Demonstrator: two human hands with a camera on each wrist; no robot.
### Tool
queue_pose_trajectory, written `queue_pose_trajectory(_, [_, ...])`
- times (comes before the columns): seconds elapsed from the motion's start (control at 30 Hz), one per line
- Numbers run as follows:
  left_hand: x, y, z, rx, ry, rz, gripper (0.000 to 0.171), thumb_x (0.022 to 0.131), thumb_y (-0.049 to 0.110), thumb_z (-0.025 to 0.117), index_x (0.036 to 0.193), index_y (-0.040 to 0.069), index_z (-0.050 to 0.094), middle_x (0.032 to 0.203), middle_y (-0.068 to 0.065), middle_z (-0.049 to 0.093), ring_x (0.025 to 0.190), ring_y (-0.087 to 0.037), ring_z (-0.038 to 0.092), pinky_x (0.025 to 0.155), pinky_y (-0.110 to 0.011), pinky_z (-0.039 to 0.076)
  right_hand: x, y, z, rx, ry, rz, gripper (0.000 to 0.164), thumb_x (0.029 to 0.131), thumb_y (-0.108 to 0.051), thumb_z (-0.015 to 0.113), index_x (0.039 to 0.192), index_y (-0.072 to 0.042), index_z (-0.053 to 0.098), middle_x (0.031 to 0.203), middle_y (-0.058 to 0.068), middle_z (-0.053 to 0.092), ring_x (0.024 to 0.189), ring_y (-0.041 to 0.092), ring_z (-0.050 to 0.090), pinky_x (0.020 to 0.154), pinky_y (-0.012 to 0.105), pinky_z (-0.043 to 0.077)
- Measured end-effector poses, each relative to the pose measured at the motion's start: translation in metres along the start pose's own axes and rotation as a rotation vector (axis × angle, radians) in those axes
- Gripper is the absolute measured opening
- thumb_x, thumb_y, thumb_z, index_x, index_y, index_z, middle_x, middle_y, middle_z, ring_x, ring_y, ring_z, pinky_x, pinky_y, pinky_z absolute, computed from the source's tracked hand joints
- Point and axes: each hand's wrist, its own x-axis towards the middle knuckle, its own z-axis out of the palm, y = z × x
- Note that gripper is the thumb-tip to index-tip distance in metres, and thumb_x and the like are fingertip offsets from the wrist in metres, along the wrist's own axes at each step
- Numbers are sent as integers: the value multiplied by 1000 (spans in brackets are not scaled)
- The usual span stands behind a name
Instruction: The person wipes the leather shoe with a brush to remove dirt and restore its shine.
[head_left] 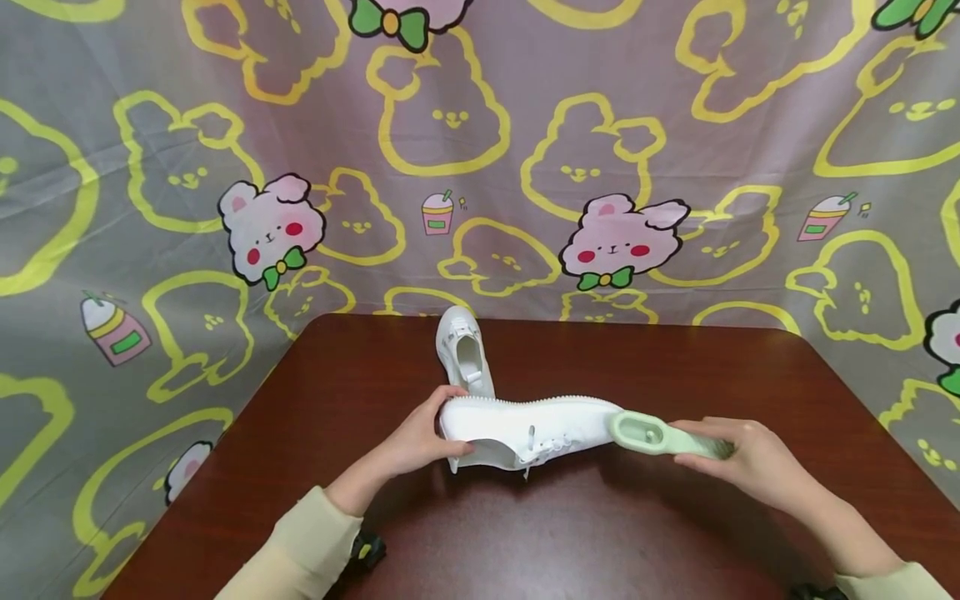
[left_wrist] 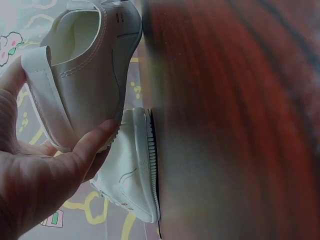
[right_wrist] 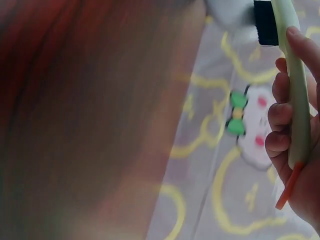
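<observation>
My left hand (head_left: 423, 432) grips a white shoe (head_left: 495, 421) by its heel, with the shoe tipped on its side above the table and its toe pointing right. In the left wrist view, the thumb and fingers hold the heel of the same shoe (left_wrist: 92, 90). A pale green brush (head_left: 645, 433) is in my right hand (head_left: 750, 454), its head at the shoe's toe. Dark bristles of the brush (right_wrist: 266, 22) face the toe in the right wrist view, where fingers wrap the handle and an orange loop hangs from its end. Whether the bristles touch is blurred.
A second white shoe (head_left: 453, 342) stands upright on the dark brown table (head_left: 360, 367), behind the held one, its toe toward the back edge. Beyond the table hangs a grey cloth (head_left: 517, 192) with yellow outlines and cartoon animals.
</observation>
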Motion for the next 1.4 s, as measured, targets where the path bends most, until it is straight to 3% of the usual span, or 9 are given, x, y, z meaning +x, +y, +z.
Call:
queue_pose_trajectory(0.17, [0, 0, -1, -6, -2, 7, 68, 71, 13, 85, 128, 9, 47, 117, -11, 56, 102, -25, 53, 85, -37, 45, -11, 19, -13, -18, 32, 91, 39, 70, -22, 88, 107, -22, 75, 87, -14, 67, 70, 0, 53, 60, 17, 38])
queue_pose_trajectory(0.3, [0, -2, -1, -18, -11, 24, 71, 71, 14, 86, 130, 8, 46, 118, -11, 55, 103, -25, 52, 85, -37, 44, -7, 11, -13, 19, 29, 106, 39, 72, -22, 87, 109, -24, 74, 90, -13, 68, 74, 0, 54, 62, 16, 38])
queue_pose_trajectory(0.53, [-2, -3, 0, -36, -29, 49, 75, 71, 13, 86, 132, 9, 43, 121, -11, 53, 105, -25, 51, 86, -35, 45, 14, -25, 7, 107, -15, -67, 40, 71, -22, 87, 109, -26, 74, 87, -19, 65, 73, 1, 56, 64, 13, 40])
queue_pose_trajectory(0.7, [-3, -1, 1, -33, -46, 51, 76, 71, 14, 86, 133, 7, 42, 122, -11, 53, 106, -25, 51, 86, -36, 44, 18, -32, 17, 148, -73, -137, 41, 72, -25, 87, 111, -26, 73, 83, -22, 60, 69, 0, 52, 61, 12, 39])
queue_pose_trajectory(0.83, [-2, 0, 1, -31, -52, 45, 76, 71, 15, 85, 133, 9, 41, 123, -11, 52, 106, -26, 51, 86, -37, 44, 14, -21, 15, 130, -58, -75, 40, 72, -24, 87, 110, -26, 74, 88, -20, 64, 75, 2, 57, 66, 13, 41])
queue_pose_trajectory(1.13, [0, -2, -1, -51, -43, 43, 75, 72, 13, 84, 134, 8, 42, 121, -13, 52, 104, -25, 51, 84, -36, 46, -1, 13, -4, 84, -40, 140, 37, 77, -24, 84, 111, -16, 74, 98, -1, 71, 82, 1, 59, 64, 16, 42])
queue_pose_trajectory(1.27, [-1, -1, -1, -59, -42, 32, 76, 73, 13, 85, 135, 7, 41, 122, -14, 52, 103, -25, 51, 83, -34, 46, 1, 12, -8, 24, 12, 163, 37, 76, -27, 84, 111, -17, 74, 96, -2, 72, 80, 0, 59, 64, 16, 40])
queue_pose_trajectory(1.4, [-2, 0, 1, -57, -35, 20, 78, 74, 15, 85, 136, 5, 40, 123, -15, 52, 104, -25, 51, 84, -35, 46, 6, -3, -4, 50, 26, 91, 38, 74, -25, 86, 110, -21, 74, 95, -8, 71, 80, 2, 58, 65, 16, 40])
